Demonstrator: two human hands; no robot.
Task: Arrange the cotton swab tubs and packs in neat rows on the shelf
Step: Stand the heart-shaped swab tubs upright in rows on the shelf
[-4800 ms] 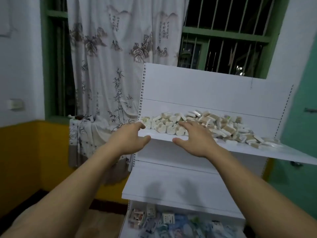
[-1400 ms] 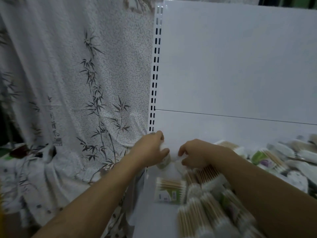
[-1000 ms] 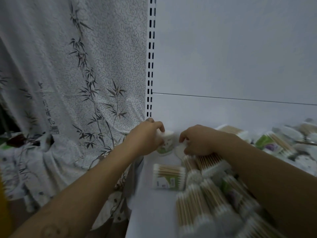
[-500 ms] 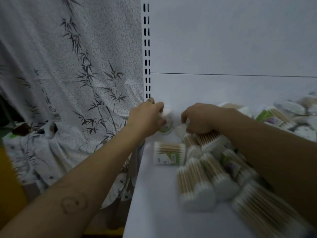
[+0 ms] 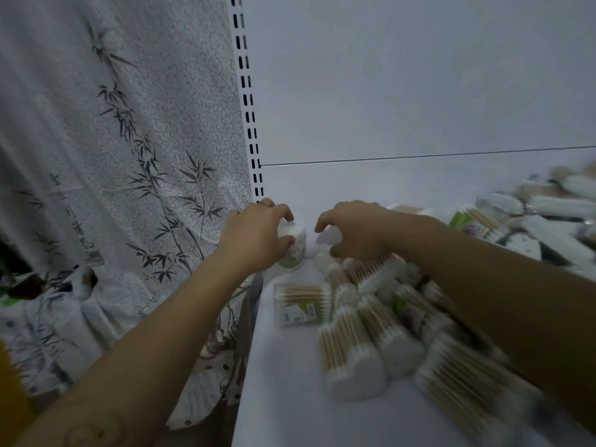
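The left hand [image 5: 254, 240] fingers grip a half-hidden tub [image 5: 295, 250]. At its 3 o'clock the right hand [image 5: 358, 233] curls, and I cannot tell if it holds anything. The nearest packs [image 5: 464, 388] are blurred.

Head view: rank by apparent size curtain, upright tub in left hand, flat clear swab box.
1. curtain
2. clear swab box, lying flat
3. upright tub, partly covered by the left hand and farther from the camera, so real size may match the box

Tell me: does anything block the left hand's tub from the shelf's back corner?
Nothing visible. The left hand grips the tub upright near the shelf's back left corner; the heap of packs lies to its right and nearer the front.
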